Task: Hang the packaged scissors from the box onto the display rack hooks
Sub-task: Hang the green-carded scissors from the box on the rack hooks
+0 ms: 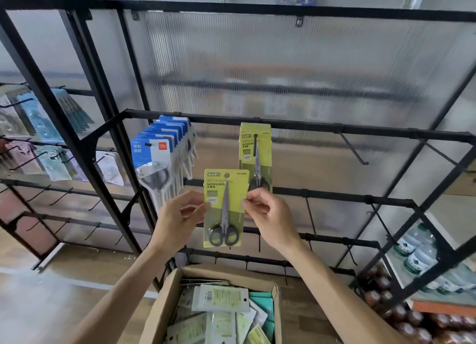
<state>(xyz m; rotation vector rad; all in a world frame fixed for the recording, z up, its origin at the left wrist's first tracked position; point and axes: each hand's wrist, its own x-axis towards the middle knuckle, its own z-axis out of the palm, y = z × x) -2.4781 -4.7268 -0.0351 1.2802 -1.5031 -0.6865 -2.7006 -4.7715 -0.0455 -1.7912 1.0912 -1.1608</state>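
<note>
Both hands hold one yellow-green scissors pack point(224, 207) upright in front of the black rack point(283, 124). The left hand point(180, 218) pinches its left edge, the right hand point(268, 215) its right edge. Just behind, a matching pack point(255, 154) hangs on a hook. Below sits the open cardboard box point(164, 300) of more packs.

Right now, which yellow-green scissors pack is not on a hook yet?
The nearer yellow-green scissors pack, pinched between left hand and right hand; the other pack already hangs from the black rack hook.
</note>
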